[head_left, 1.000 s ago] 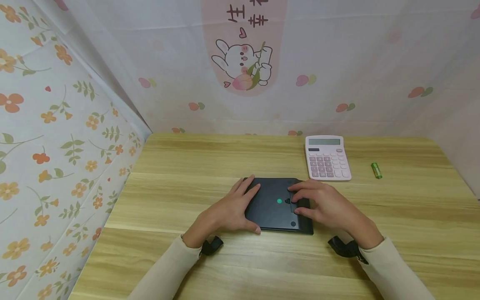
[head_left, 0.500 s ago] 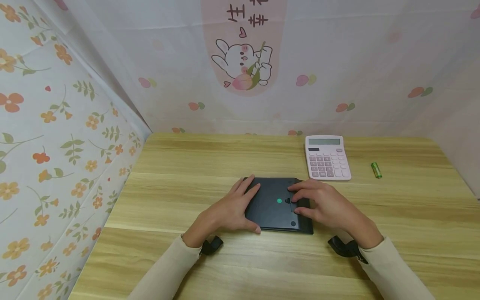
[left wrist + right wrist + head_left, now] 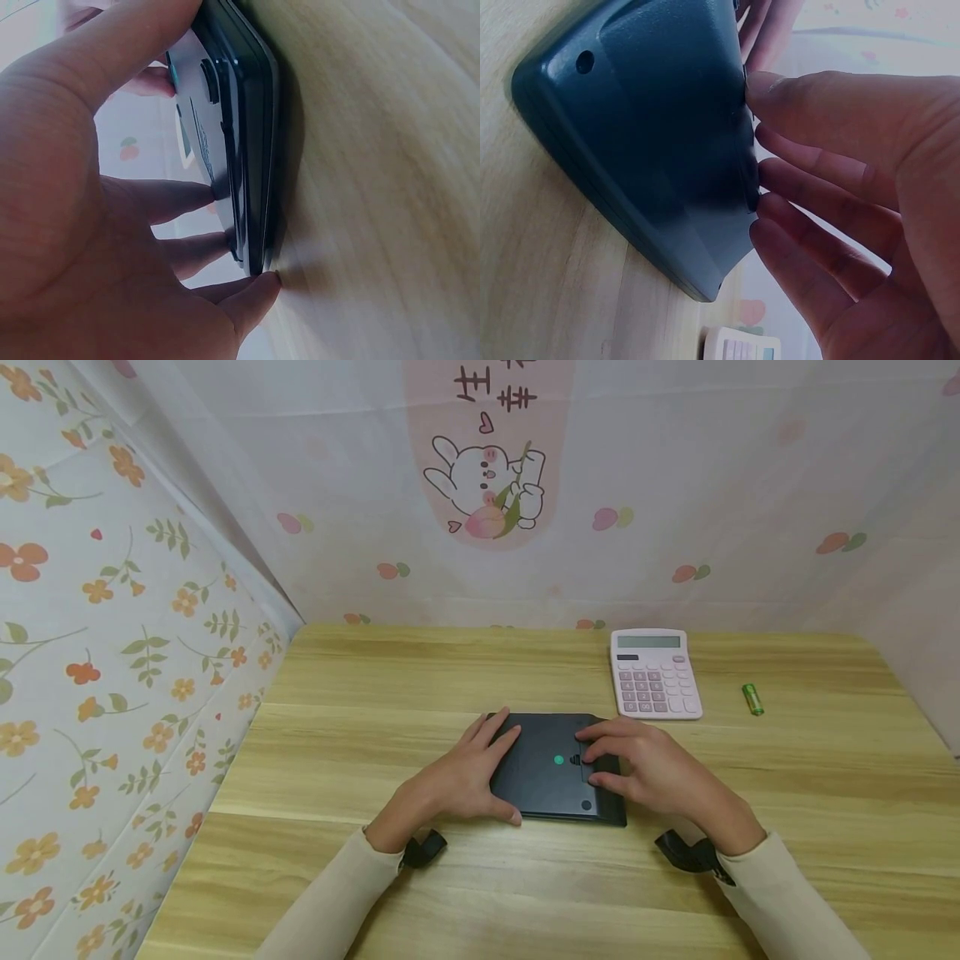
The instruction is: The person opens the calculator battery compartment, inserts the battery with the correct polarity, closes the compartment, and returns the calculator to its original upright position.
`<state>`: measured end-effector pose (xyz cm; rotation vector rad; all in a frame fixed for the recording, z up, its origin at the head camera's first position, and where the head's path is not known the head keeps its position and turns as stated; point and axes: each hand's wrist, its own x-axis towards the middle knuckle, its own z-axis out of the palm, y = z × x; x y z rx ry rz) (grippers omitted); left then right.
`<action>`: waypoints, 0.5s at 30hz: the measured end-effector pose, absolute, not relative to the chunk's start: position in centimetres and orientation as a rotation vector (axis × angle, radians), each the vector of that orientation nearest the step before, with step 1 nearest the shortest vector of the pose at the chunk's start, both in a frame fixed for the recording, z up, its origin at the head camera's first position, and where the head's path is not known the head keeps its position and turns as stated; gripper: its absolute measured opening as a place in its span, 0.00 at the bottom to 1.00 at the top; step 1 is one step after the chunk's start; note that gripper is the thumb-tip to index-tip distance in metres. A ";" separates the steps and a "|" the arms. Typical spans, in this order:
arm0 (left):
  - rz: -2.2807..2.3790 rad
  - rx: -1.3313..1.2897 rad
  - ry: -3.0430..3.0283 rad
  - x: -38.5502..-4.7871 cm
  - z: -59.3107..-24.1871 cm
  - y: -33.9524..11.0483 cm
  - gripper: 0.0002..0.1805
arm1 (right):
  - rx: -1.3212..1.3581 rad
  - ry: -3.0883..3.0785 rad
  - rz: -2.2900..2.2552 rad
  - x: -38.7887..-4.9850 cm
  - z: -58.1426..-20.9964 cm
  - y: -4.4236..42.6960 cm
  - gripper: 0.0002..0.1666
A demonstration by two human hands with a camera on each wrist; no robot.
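A black calculator (image 3: 536, 777) lies face down on the wooden table, its back with a green round sticker uppermost. My left hand (image 3: 465, 781) grips its left end, thumb along the near edge and fingers spread over the far left corner. In the left wrist view, that hand (image 3: 127, 202) spans the calculator's side. At the right part of the back is a battery cover (image 3: 581, 768), mostly under my right hand (image 3: 645, 768). Bent fingers and thumb hold the cover at its two ends. Seen from the right wrist, the fingertips (image 3: 761, 165) touch the back; the cover's far side is hidden.
A pale pink calculator (image 3: 656, 677) lies face up behind my right hand. Farther right is a green battery (image 3: 753, 700). A patterned cloth (image 3: 337, 510) hangs along the table's back edge, and a flowered one (image 3: 127, 693) along the left.
Both hands and the black calculator stay where they were. The head view has tilted very slightly.
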<state>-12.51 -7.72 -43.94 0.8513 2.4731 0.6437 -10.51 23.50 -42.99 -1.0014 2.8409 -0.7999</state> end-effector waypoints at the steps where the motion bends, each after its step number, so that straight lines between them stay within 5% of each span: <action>1: 0.642 0.852 2.474 -12.5 -43.9 -7.7 0.66 | -1.002 2.842 -0.797 -10.5 -43.0 23.5 0.11; 15: 0.645 0.848 2.471 -12.5 -43.8 -7.7 0.66 | -0.984 2.836 -0.809 -10.7 -42.8 24.0 0.12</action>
